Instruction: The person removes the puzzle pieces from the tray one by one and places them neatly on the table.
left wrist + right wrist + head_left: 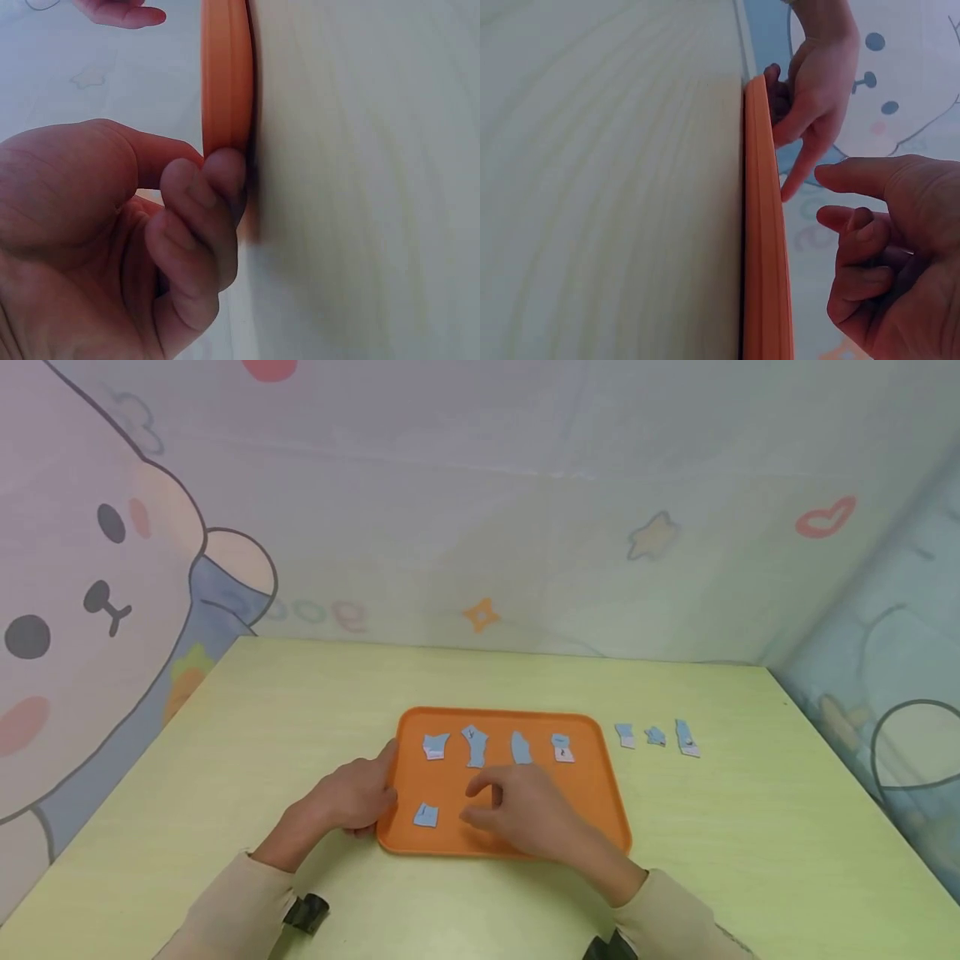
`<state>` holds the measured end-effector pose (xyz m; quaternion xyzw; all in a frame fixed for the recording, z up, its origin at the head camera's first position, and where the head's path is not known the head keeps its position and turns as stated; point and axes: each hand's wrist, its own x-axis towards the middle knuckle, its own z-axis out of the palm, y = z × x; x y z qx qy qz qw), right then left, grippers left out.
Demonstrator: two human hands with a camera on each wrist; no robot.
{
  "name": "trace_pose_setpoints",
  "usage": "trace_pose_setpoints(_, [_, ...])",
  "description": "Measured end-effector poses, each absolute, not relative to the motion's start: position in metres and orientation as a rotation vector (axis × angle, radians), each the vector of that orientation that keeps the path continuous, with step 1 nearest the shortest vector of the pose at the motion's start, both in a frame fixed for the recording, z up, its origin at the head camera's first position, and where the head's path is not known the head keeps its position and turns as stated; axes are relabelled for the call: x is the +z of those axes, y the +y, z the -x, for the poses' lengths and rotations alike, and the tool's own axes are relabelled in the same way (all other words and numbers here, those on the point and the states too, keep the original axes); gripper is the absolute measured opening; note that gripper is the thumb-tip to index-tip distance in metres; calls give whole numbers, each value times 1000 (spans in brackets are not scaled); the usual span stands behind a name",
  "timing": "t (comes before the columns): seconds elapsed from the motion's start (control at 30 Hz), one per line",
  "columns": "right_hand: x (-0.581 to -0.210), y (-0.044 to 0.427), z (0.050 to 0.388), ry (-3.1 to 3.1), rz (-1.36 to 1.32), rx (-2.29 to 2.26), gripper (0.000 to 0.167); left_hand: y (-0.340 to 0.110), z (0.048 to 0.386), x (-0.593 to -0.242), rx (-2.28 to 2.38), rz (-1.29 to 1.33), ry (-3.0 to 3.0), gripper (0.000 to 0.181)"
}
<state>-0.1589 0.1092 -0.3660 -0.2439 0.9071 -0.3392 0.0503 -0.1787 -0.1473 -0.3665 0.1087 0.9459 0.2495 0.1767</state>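
R hand (525, 810) hovers over the orange tray (596, 793), released, thumb & index apart; L hand (358, 795) grips tray's L rim. Front-L pc (426, 816) & far row of 4 pcs (474, 747) lie in tray, w/ 3 other pcs (655, 737) on table (750, 818), R of tray.

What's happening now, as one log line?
Left hand: holds orange tray | Right hand: over tray, holding nothing visible | On tray: five paper pieces visible | Table: three more, right of tray
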Motion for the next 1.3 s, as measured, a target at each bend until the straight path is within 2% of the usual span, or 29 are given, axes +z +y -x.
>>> trace_pose_setpoints(0.33, [-368,86,157,2758,731,-941,24,-147,177,-364,703,-307,2672,64])
trace_pose_setpoints(0.57, [-370,77,159,2777,728,-865,26,-146,180,-364,712,-299,2657,60])
trace_pose_setpoints(0.8, [-370,68,160,2812,724,-753,23,-148,179,-363,729,-306,2647,66])
trace_pose_setpoints(1.0, [-372,62,160,2835,738,-688,22,-147,178,-365,727,-306,2654,60])
trace_pose_setpoints(1.3, [-376,59,163,2845,758,-692,21,-148,176,-366,716,-310,2669,62])
